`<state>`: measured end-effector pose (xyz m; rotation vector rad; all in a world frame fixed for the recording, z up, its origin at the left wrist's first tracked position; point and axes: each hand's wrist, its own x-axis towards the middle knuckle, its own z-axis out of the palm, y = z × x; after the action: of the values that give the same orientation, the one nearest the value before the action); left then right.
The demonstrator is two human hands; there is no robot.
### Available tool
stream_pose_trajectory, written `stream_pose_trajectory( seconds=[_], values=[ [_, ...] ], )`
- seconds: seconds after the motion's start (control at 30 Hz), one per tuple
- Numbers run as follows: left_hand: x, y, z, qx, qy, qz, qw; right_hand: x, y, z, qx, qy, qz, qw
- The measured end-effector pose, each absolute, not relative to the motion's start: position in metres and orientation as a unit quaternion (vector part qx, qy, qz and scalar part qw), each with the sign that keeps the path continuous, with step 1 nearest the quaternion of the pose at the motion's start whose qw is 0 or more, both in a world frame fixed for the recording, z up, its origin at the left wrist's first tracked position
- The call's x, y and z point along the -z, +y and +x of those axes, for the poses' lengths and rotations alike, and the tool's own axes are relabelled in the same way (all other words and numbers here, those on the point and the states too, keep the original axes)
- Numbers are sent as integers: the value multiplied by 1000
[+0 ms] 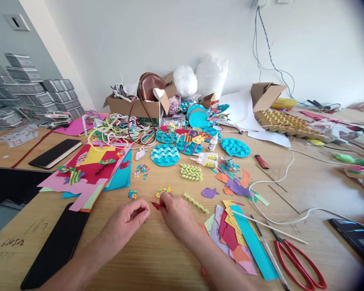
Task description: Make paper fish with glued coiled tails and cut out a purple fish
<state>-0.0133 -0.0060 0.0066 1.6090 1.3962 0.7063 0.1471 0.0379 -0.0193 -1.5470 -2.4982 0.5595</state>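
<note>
Pinching a red scrap [155,205] beside a yellow fish [163,190], the right hand [176,214] faces the curled left hand [129,216], whose grip cannot be judged. Handwriting [7,243] marks the surface [139,258]; labels [211,164] on the bottles [204,162] are illegible.

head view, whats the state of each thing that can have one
left hand: fingers curled, nothing visible inside
right hand: fingers closed at small red paper piece
black hardcover notebook: closed
small white plastic bottle: upright
two white plastic glue bottles: lying
brown cardboard box: open, filled
red-handled scissors: lying, blade opening unclear
</note>
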Motion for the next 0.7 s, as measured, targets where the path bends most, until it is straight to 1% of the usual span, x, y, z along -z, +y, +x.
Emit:
stream_pose_trajectory(
  seconds=[0.13,0.2,0.27,0.37,0.5,0.6,0.63,0.7],
  values=[
    [14,-16,-3,-394,527,458,597,11,24,152,-79,-858,-479,168],
    [23,-17,3,-441,493,382,645,15,16,151,-41,-872,-445,202],
    [29,-14,8,-467,468,343,667,22,10,149,-26,-882,-410,228],
    [33,-8,10,-482,461,337,665,29,5,148,-39,-890,-383,245],
    [33,1,4,-473,504,360,626,20,3,159,-117,-882,-367,271],
    [30,5,0,-470,545,393,573,-6,0,177,-171,-843,-371,351],
    [28,6,-1,-466,557,405,555,-18,-3,184,-190,-824,-365,389],
    [27,8,-2,-461,576,425,525,-47,-13,197,-212,-802,-354,433]
  ],
)
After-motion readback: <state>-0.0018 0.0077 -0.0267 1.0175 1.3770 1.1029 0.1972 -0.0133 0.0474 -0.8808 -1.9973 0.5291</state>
